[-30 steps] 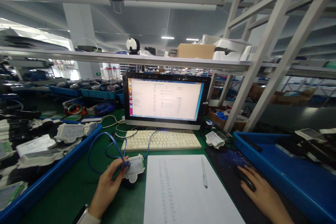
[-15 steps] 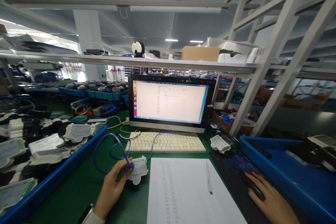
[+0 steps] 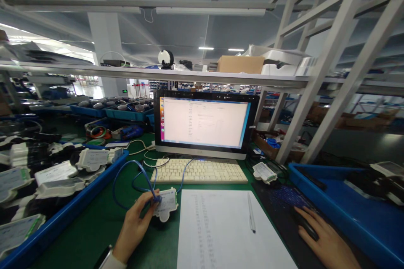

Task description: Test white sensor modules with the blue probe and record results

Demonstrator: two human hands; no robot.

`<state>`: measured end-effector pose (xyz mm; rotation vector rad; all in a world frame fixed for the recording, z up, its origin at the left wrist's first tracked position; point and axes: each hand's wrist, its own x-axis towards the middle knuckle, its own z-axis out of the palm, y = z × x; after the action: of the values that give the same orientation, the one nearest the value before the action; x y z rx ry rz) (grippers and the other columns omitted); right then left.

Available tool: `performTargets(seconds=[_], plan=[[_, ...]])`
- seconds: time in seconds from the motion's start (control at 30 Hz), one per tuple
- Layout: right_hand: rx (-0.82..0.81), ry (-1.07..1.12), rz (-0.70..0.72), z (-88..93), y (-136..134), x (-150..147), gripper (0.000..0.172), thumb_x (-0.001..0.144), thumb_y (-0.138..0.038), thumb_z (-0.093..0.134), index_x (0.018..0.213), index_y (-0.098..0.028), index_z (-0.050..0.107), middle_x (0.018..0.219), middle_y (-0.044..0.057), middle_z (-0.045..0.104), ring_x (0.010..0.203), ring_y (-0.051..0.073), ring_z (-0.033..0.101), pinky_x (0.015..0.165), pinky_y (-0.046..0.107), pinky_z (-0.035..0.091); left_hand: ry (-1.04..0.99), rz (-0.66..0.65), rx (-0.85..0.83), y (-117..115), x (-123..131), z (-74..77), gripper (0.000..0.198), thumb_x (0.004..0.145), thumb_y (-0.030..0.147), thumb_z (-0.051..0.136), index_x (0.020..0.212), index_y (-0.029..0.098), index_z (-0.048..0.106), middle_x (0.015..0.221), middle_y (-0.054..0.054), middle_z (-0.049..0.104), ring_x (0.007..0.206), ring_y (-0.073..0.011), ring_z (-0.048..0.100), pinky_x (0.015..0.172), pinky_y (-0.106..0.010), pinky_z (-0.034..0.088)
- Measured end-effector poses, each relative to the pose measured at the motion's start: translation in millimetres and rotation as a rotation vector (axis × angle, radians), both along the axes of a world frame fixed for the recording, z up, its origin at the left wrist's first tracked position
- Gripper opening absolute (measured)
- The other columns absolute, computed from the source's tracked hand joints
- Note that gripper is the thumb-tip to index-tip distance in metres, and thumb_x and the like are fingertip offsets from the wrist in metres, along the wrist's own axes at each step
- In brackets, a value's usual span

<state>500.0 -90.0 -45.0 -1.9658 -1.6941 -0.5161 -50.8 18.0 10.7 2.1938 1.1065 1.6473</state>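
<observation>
My left hand (image 3: 139,218) pinches the plug end of a blue cable (image 3: 115,180) against a white plastic module (image 3: 167,206) with a printed label and green terminals. The cable loops up and runs across the keyboard (image 3: 202,171). Over on the right, my right hand (image 3: 322,235) is wrapped round a black computer mouse (image 3: 305,225) on a dark mouse pad (image 3: 274,206). Between the hands lies a printed paper sheet (image 3: 221,231) with a pen (image 3: 251,214) on it. Behind the keyboard stands a monitor (image 3: 203,122) showing a mostly white page.
At the left, a blue bin (image 3: 72,210) is heaped with similar modules. Another blue bin (image 3: 356,218) stands at the right, holding dark parts. A single module (image 3: 265,172) lies right of the keyboard. A shelf (image 3: 195,75) with a cardboard box (image 3: 240,64) crosses above the monitor.
</observation>
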Motion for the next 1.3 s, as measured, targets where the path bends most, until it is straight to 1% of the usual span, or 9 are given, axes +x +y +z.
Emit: performTargets(seconds=[0.4,0.5,0.6,0.77,0.9,1.0,1.1,1.2,1.3], plan=[[0.042,-0.083,0.005,-7.0,2,7,0.047,0.081,-0.048,0.039,0.111,-0.022,0.064,0.116,0.009,0.06,0.102,0.03,0.059,0.079,0.042,0.054,-0.007,-0.01,-0.038,2,-1,-5.1,0.021,0.084,0.033,0.056,0.103,0.023,0.059,0.106,-0.004,0.067,0.097,-0.019,0.064,0.085,-0.029,0.053],[0.141,-0.173,-0.003,5.7,0,-3,0.047,0.08,-0.049,0.041,0.111,-0.021,0.063,0.118,0.011,0.059,0.113,0.036,0.05,0.084,0.05,0.049,-0.038,-0.008,-0.122,1,0,0.6,0.024,0.083,0.037,0.056,0.1,0.022,0.06,0.103,-0.005,0.067,0.095,-0.0206,0.065,0.085,-0.032,0.053],[0.236,-0.28,0.102,26.8,1,-26,0.043,0.082,-0.045,0.043,0.111,-0.019,0.062,0.122,0.012,0.055,0.122,0.038,0.039,0.091,0.053,0.042,-0.114,-0.009,-0.26,-1,-1,9.7,0.03,0.079,0.044,0.057,0.096,0.02,0.06,0.096,-0.006,0.068,0.09,-0.0221,0.066,0.082,-0.034,0.054],[0.204,-0.445,0.427,50.1,23,-75,0.032,0.086,-0.021,0.042,0.113,-0.02,0.06,0.113,0.007,0.061,0.108,0.025,0.053,0.09,0.038,0.044,-0.21,0.18,-0.37,-5,-18,16.3,0.043,0.071,0.051,0.058,0.1,0.018,0.054,0.093,-0.006,0.066,0.081,-0.0224,0.067,0.075,-0.035,0.056],[0.053,-0.565,0.468,54.2,50,-104,0.043,0.076,0.001,0.04,0.108,-0.018,0.062,0.105,0.008,0.065,0.093,0.022,0.058,0.075,0.033,0.048,-0.009,0.358,-0.435,-8,-38,11.9,0.04,0.071,0.049,0.048,0.095,0.019,0.056,0.087,-0.007,0.065,0.071,-0.0226,0.066,0.065,-0.035,0.055],[-0.097,-0.62,0.466,56.6,63,-118,0.038,0.074,0.006,0.042,0.095,-0.017,0.064,0.091,0.007,0.067,0.078,0.02,0.06,0.064,0.031,0.047,0.19,0.399,-0.419,-13,-47,4.0,0.036,0.074,0.045,0.041,0.092,0.018,0.057,0.09,-0.008,0.064,0.08,-0.0247,0.064,0.075,-0.039,0.053],[-0.237,-0.615,0.506,62.1,70,-126,0.03,0.073,0.007,0.045,0.076,-0.016,0.063,0.073,0.006,0.064,0.068,0.02,0.059,0.06,0.03,0.044,0.337,0.44,-0.403,-22,-44,-4.2,0.039,0.08,0.041,0.036,0.1,0.016,0.057,0.1,-0.011,0.061,0.085,-0.0261,0.063,0.077,-0.042,0.052],[-0.324,-0.558,0.555,70.7,75,-130,0.024,0.069,0.006,0.051,0.066,-0.016,0.059,0.066,0.006,0.063,0.064,0.02,0.058,0.055,0.029,0.039,0.409,0.561,-0.201,-36,-27,-6.9,0.044,0.083,0.04,0.038,0.113,0.013,0.053,0.12,-0.017,0.05,0.102,-0.0312,0.057,0.084,-0.047,0.049],[-0.36,-0.497,0.583,81.4,80,-130,0.02,0.066,0.002,0.056,0.063,-0.018,0.057,0.065,0.004,0.062,0.061,0.018,0.057,0.053,0.027,0.035,0.455,0.462,0.053,-56,2,-4.4,0.04,0.087,0.035,0.041,0.121,0.015,0.048,0.129,-0.015,0.046,0.116,-0.0295,0.049,0.094,-0.047,0.045]])
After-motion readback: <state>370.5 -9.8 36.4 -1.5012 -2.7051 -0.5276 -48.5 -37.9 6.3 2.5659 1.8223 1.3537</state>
